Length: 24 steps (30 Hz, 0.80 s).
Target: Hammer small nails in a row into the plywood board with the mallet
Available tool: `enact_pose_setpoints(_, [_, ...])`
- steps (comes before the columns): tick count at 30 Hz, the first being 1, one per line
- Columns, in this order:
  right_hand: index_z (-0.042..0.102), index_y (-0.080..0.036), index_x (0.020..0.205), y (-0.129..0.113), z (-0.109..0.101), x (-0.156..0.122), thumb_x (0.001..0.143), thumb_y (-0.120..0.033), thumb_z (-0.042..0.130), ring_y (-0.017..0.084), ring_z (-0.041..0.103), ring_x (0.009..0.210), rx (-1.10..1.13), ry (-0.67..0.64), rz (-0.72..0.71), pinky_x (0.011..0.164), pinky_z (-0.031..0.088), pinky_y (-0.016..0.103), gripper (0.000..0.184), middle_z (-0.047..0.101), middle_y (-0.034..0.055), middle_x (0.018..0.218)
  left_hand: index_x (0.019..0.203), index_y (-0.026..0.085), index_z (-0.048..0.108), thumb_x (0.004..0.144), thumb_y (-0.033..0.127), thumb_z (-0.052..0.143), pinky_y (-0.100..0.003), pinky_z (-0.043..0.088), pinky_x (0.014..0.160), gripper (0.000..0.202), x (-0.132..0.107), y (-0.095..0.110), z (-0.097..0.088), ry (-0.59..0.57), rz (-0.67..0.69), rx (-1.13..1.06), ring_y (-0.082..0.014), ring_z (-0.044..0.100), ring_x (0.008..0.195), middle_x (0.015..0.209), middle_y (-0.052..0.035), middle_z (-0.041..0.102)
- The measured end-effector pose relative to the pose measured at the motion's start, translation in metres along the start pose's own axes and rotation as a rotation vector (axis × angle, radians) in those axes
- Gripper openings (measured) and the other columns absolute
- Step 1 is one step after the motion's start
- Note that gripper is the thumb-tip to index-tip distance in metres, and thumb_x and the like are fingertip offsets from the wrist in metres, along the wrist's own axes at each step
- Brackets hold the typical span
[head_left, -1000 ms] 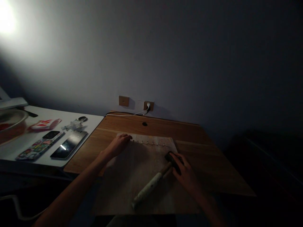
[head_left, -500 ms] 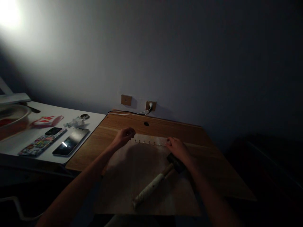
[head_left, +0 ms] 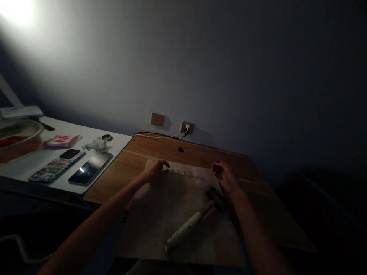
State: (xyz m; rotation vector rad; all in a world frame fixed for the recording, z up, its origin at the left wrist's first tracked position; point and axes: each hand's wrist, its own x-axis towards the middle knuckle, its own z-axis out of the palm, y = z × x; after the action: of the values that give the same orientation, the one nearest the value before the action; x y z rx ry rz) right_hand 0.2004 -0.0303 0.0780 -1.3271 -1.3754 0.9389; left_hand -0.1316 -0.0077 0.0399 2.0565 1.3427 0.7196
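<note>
A row of several small metal nails or screws [head_left: 184, 173] stands along the far part of a pale wooden board [head_left: 160, 229]. My left hand [head_left: 155, 170] is at the row's left end, thumb and forefinger apart with a gap between them, close to the leftmost piece. Off the right end, above the board's far right edge, my right hand [head_left: 226, 177] is raised with its fingers curled together. Whatever it may hold is too dark to make out. A hammer [head_left: 185, 231] with a dark head and a worn pale handle lies diagonally on the board, its head near my right forearm.
The board rests on a brown wooden table [head_left: 129, 164] against the wall. On the white table [head_left: 120, 141] at left are a phone [head_left: 91, 168], a patterned phone case [head_left: 56, 167], crumpled plastic [head_left: 97, 144], a red-and-white packet [head_left: 63, 141] and a clear bowl [head_left: 23, 141]. Cables reach a wall socket [head_left: 187, 127].
My right hand has drawn back and right, away from the row's right end. My left hand has come down to the row's left end, its fingers parting. The view has shifted slightly.
</note>
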Motion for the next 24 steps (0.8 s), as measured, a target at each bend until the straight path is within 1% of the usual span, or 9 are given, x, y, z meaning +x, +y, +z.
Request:
enact_pose_setpoints(4, [0.052,-0.023,0.072,-0.008,-0.001,-0.004,0.067,-0.044,0.056,0.013,0.052,0.057,0.239,-0.010,0.005,0.045,0.040,0.023,0.022,0.052,-0.0010,0.063,0.100,0.021,0.075,0.086,0.023,0.059,-0.024,0.039,0.064,0.021,0.002,0.007,0.002,-0.046,0.093,0.326,-0.0177,0.063,0.074,0.083,-0.0055,0.072])
enact_pose_setpoints(7, [0.052,-0.023,0.071,-0.009,0.005,-0.003,0.071,-0.050,0.053,0.012,0.043,0.049,0.216,-0.029,0.033,0.039,0.032,0.022,0.027,0.046,-0.0028,0.059,0.102,0.023,0.074,0.089,0.023,0.058,-0.025,0.042,0.068,0.021,0.003,0.011,0.000,-0.068,0.107,0.468,-0.0207,0.067,0.082,0.094,-0.0078,0.074])
enact_pose_setpoints(11, [0.052,-0.023,0.070,0.000,0.019,0.001,0.079,-0.052,0.050,0.010,0.036,0.044,-0.057,-0.029,0.080,0.040,0.027,0.021,0.031,0.042,-0.0059,0.055,0.094,0.020,0.071,0.093,0.023,0.053,-0.026,0.042,0.067,0.019,0.004,0.017,-0.005,-0.129,0.220,0.563,-0.0206,0.067,0.080,0.093,-0.0096,0.073])
enact_pose_setpoints(13, [0.053,-0.022,0.069,0.006,0.027,0.001,0.078,-0.045,0.058,0.012,0.045,0.051,-0.255,-0.035,0.084,0.047,0.032,0.022,0.025,0.048,-0.0042,0.057,0.089,0.019,0.067,0.094,0.027,0.052,-0.026,0.041,0.066,0.018,0.004,0.020,-0.006,-0.129,0.258,0.582,-0.0202,0.066,0.076,0.089,-0.0099,0.071])
enact_pose_setpoints(15, [0.055,-0.021,0.067,0.009,0.034,0.000,0.076,-0.036,0.064,0.015,0.055,0.064,-0.457,-0.058,0.076,0.058,0.039,0.024,0.020,0.058,-0.0003,0.063,0.086,0.018,0.063,0.094,0.031,0.052,-0.026,0.040,0.064,0.018,0.005,0.023,-0.004,-0.086,0.234,0.542,-0.0195,0.063,0.072,0.084,-0.0087,0.068])
enact_pose_setpoints(17, [0.058,-0.020,0.067,0.009,0.040,-0.003,0.076,-0.030,0.067,0.019,0.062,0.078,-0.636,-0.105,0.064,0.069,0.043,0.028,0.015,0.066,0.0048,0.073,0.081,0.019,0.058,0.093,0.033,0.052,-0.026,0.037,0.062,0.019,0.008,0.027,-0.001,-0.007,0.153,0.343,-0.0178,0.060,0.069,0.078,-0.0056,0.063])
enact_pose_setpoints(20, [0.065,-0.020,0.075,0.006,0.045,-0.006,0.079,-0.025,0.066,0.024,0.065,0.093,-0.840,-0.185,0.049,0.081,0.043,0.031,0.007,0.073,0.0113,0.091,0.071,0.020,0.048,0.091,0.035,0.045,-0.024,0.033,0.055,0.025,0.011,0.029,0.005,0.088,-0.018,-0.158,-0.0137,0.050,0.057,0.062,0.0003,0.048])
enact_pose_setpoints(22, [0.067,-0.020,0.081,0.004,0.045,-0.007,0.081,-0.023,0.063,0.025,0.066,0.097,-0.919,-0.218,0.038,0.083,0.042,0.031,0.005,0.074,0.0130,0.098,0.068,0.021,0.042,0.089,0.037,0.039,-0.022,0.029,0.049,0.027,0.011,0.028,0.007,0.070,-0.127,-0.507,-0.0111,0.038,0.048,0.056,0.0038,0.036])
enact_pose_setpoints(24, [0.067,-0.020,0.081,0.004,0.045,-0.008,0.081,-0.022,0.061,0.025,0.067,0.096,-0.941,-0.228,0.023,0.081,0.042,0.031,0.007,0.075,0.0129,0.096,0.068,0.021,0.040,0.084,0.037,0.040,-0.021,0.024,0.043,0.023,0.009,0.025,0.006,-0.004,-0.228,-0.853,-0.0091,0.028,0.044,0.055,0.0064,0.028])
